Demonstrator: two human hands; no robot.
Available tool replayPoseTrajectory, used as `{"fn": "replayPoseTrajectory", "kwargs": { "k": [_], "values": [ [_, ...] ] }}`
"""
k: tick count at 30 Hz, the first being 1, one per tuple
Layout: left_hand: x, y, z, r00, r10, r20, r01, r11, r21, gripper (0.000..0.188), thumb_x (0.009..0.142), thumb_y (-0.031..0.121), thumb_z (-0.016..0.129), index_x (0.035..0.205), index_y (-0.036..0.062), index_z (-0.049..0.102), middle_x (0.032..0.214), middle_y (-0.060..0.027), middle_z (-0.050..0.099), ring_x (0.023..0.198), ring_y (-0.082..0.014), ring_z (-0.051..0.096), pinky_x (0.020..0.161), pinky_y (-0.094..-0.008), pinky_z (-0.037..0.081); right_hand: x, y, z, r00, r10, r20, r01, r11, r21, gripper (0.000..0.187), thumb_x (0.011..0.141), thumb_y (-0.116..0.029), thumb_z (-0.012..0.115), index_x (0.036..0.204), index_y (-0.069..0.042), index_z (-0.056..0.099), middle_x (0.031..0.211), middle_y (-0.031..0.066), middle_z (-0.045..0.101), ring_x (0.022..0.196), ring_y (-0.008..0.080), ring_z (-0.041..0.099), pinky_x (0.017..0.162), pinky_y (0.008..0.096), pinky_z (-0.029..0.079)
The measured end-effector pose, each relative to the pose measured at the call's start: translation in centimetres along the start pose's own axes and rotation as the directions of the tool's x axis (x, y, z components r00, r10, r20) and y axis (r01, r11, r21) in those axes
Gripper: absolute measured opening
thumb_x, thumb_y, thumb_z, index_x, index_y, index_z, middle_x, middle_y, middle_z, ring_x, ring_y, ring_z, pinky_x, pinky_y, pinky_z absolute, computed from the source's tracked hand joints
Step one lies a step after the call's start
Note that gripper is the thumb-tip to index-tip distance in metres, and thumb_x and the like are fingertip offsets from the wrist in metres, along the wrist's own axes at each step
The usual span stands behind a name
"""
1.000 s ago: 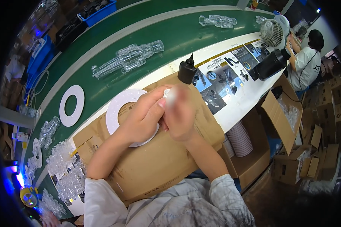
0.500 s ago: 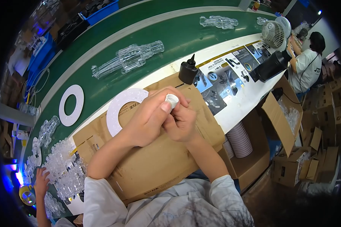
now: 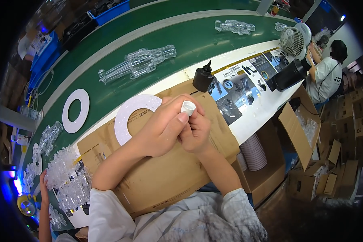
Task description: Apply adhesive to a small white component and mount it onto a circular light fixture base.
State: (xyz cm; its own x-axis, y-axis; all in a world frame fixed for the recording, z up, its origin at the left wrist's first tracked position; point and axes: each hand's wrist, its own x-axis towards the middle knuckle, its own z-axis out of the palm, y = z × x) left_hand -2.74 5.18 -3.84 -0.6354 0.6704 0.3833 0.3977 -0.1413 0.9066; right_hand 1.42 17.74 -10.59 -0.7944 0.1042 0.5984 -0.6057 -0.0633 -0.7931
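Holding a small, hollow, round white cap point(image 3: 188, 108), head view: left hand point(image 3: 160, 131) has its grip clenched on the cap, thumb against its side; right hand point(image 3: 197, 133) curls in close, touching the left, can't tell if its grip bears on the cap. Cap is up above a flat brown cardboard sheet point(image 3: 169, 173) on the white surface point(image 3: 254, 121). Bare cardboard toward the body, room there. Flat white ring point(image 3: 123, 123) crowds the left hand; black nozzle-tipped bottle point(image 3: 203, 78) near the far edge. Clear plastic pieces point(image 3: 68, 177) past the left edge, brown open-topped carton point(image 3: 272, 171) past the right.
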Motion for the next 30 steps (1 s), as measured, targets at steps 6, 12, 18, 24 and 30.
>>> {"fn": "replayPoseTrajectory", "kwargs": {
  "k": [6, 12, 18, 24, 30],
  "values": [
    [-0.1, 0.5, -0.3, 1.000, 0.012, 0.005, -0.012, 0.999, 0.043, 0.030, 0.099, 0.022, 0.036, 0.109, 0.0042, 0.058, 0.097, -0.0096, 0.059, 0.094, -0.0241, 0.055, 0.093, -0.0366, 0.034, 0.1, 0.2, -0.2, 0.998, -0.043, 0.049, 0.042, 0.999, 0.030, 0.021, 0.094, -0.010, 0.058, 0.108, 0.006, 0.064, 0.067, 0.0014, 0.063, 0.058, 0.0092, 0.057, 0.058, 0.0245, 0.045],
    [-0.2, 0.1, -0.3, 1.000, 0.015, 0.000, -0.015, 0.998, 0.062, 0.029, 0.100, 0.024, 0.037, 0.109, 0.0052, 0.058, 0.095, -0.0091, 0.058, 0.091, -0.0239, 0.054, 0.093, -0.0375, 0.033, 0.2, 0.3, 0.5, 0.999, -0.030, -0.011, 0.030, 0.999, 0.024, 0.019, 0.094, -0.011, 0.058, 0.102, 0.004, 0.066, 0.068, 0.0032, 0.064, 0.059, 0.0128, 0.060, 0.059, 0.0272, 0.047],
    [-0.2, 1.3, -0.7, 0.999, -0.001, 0.038, -0.006, 0.982, 0.188, 0.027, 0.101, 0.022, 0.037, 0.108, 0.0051, 0.057, 0.094, -0.0093, 0.058, 0.088, -0.0242, 0.052, 0.092, -0.0387, 0.033, 1.1, 0.8, 0.7, 0.976, -0.215, -0.016, 0.213, 0.973, -0.094, 0.018, 0.090, -0.009, 0.061, 0.100, 0.004, 0.068, 0.074, 0.0078, 0.068, 0.060, 0.0216, 0.063, 0.060, 0.0306, 0.048],
    [-0.2, 1.6, -0.8, 0.999, 0.028, 0.046, -0.038, 0.972, 0.233, 0.027, 0.102, 0.023, 0.037, 0.105, 0.0040, 0.056, 0.094, -0.0103, 0.058, 0.087, -0.0254, 0.054, 0.091, -0.0391, 0.033, 1.4, -0.3, 0.8, 0.963, -0.271, -0.005, 0.264, 0.944, -0.198, 0.018, 0.087, -0.006, 0.061, 0.100, 0.005, 0.068, 0.076, 0.0101, 0.068, 0.066, 0.0233, 0.068, 0.062, 0.0301, 0.051],
    [0.0, 1.5, -1.2, 0.997, -0.018, 0.072, -0.001, 0.966, 0.257, 0.026, 0.102, 0.023, 0.037, 0.104, 0.0035, 0.055, 0.096, -0.0111, 0.058, 0.089, -0.0262, 0.056, 0.092, -0.0385, 0.033, 1.0, -0.2, 0.9, 0.977, -0.212, -0.019, 0.206, 0.962, -0.180, 0.021, 0.090, -0.007, 0.060, 0.104, 0.007, 0.066, 0.081, 0.0134, 0.070, 0.072, 0.0238, 0.071, 0.066, 0.0316, 0.054]
  ]
}}
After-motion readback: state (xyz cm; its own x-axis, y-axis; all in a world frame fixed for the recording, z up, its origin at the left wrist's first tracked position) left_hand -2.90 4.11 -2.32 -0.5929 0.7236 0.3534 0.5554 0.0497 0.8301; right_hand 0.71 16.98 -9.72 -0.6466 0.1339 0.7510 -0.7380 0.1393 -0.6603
